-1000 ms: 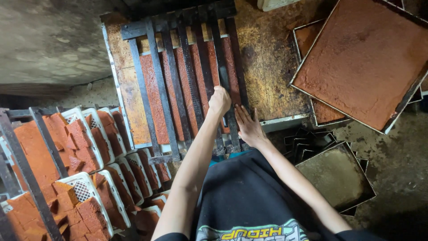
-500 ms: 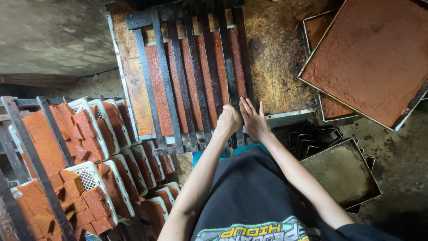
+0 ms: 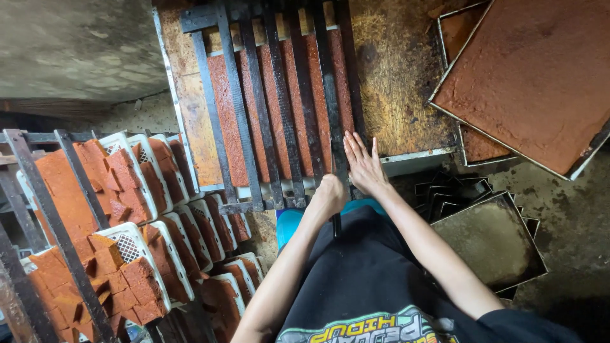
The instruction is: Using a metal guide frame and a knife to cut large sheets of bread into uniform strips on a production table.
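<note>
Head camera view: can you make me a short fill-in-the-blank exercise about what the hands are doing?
1. The left hand grips a dark metal ____.
2. The right hand lies ____ on the metal grid.
3. The slab under the grid is reddish-____.

Missing words: bar; flat; brown

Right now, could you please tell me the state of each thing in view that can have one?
Left hand: closed around the near end of a dark bar.
Right hand: open, flat on the slab's near edge.
Slab: lying in long strips under a dark slatted frame.
Upper right tray: full, tilted over other trays.
Lower right tray: empty.
White racks: loaded with cut blocks.
</note>
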